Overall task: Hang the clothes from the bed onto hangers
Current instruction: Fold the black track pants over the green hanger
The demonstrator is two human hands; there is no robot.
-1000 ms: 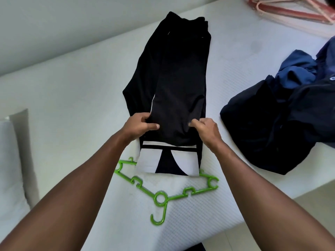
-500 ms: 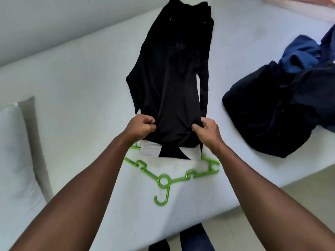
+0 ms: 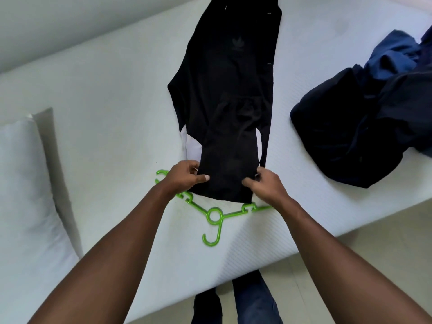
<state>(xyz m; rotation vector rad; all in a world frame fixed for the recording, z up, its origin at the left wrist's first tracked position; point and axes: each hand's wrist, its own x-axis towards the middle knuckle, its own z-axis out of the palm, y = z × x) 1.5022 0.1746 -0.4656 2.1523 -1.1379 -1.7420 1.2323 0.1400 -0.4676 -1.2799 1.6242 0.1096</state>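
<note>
A black garment (image 3: 229, 94) lies lengthwise on the white bed (image 3: 105, 108), stretching from the middle toward 12 o'clock. The left hand (image 3: 184, 177) pinches its near edge at 7 o'clock of the cloth and the right hand (image 3: 266, 185) pinches it at 5 o'clock. A green hanger (image 3: 214, 216) lies partly under that near end, hook pointing to 6 o'clock. A pile of dark and blue clothes (image 3: 350, 136) sits at 3 o'clock, a pillow (image 3: 21, 183) at 9 o'clock

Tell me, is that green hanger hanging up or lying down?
Lying down: the green hanger rests flat on the bed, its arms partly under the black garment.
</note>
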